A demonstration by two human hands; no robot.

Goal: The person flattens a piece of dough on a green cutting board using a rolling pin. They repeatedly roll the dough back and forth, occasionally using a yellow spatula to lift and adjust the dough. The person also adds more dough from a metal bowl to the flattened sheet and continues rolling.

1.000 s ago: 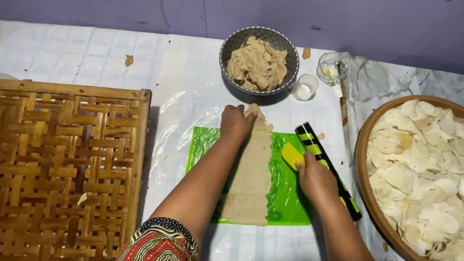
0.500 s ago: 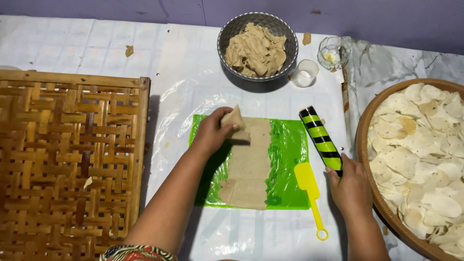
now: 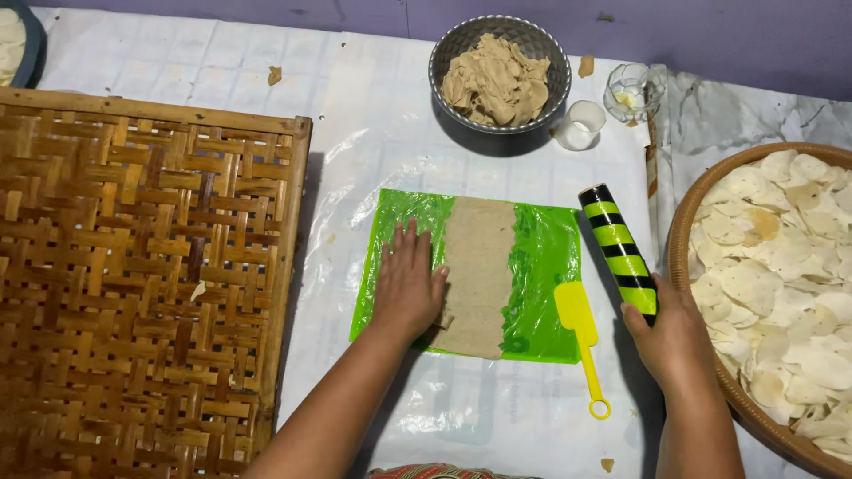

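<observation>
A long flat strip of tan dough [image 3: 479, 266] lies down the middle of a green plastic sheet [image 3: 546, 257]. My left hand [image 3: 408, 284] rests flat, fingers spread, on the sheet's left part, touching the dough's left edge. My right hand [image 3: 670, 341] grips the near end of a black-and-yellow striped rolling pin [image 3: 617, 244], which lies just right of the sheet. A yellow plastic scraper [image 3: 581, 333] lies between the sheet's right edge and my right hand.
A metal bowl of dough lumps [image 3: 497, 80] stands at the back, with a small white cup [image 3: 581, 124] and a glass [image 3: 632, 89] beside it. A woven bamboo tray [image 3: 133, 284] fills the left. A round basket [image 3: 688, 231] of thin white discs sits at right.
My left hand left the dough's top end and now lies flat on the sheet beside it. My right hand put down the yellow scraper and took hold of the striped rolling pin.
</observation>
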